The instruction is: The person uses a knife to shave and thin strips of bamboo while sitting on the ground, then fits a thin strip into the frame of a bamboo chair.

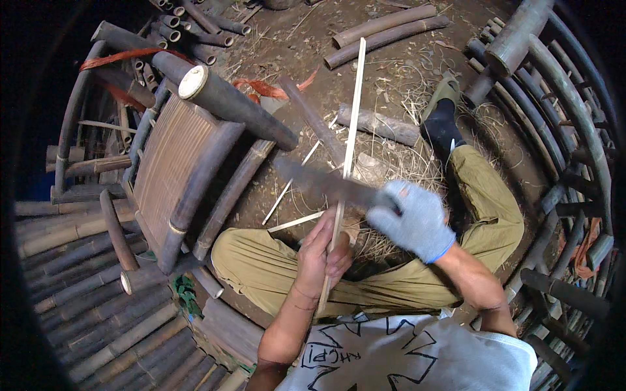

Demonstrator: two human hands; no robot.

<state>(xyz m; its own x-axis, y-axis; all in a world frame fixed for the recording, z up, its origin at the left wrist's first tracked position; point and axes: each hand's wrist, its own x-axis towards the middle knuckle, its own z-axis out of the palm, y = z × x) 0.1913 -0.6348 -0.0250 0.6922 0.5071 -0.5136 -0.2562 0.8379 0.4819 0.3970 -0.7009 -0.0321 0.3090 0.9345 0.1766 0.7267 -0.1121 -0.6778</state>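
My bare left hand (318, 254) is closed round a long, pale split bamboo strip (354, 114), which points away from me over my lap. My right hand (415, 221), in a light grey glove, grips the handle of a broad dark knife (326, 187). Its blade is smeared by motion and lies across the strip just beyond my left fingers. Whether the edge is in the strip or only against it, I cannot tell. Thinner pale strips (287, 189) lie on the ground past my left knee.
To the left stands a bamboo chair (176, 156) with a slatted panel, beside stacked bamboo poles (98, 287). Two split bamboo lengths (391, 36) lie on the far ground. Curly shavings (417, 163) surround a short log (381, 124). A bamboo frame (574, 111) borders the right.
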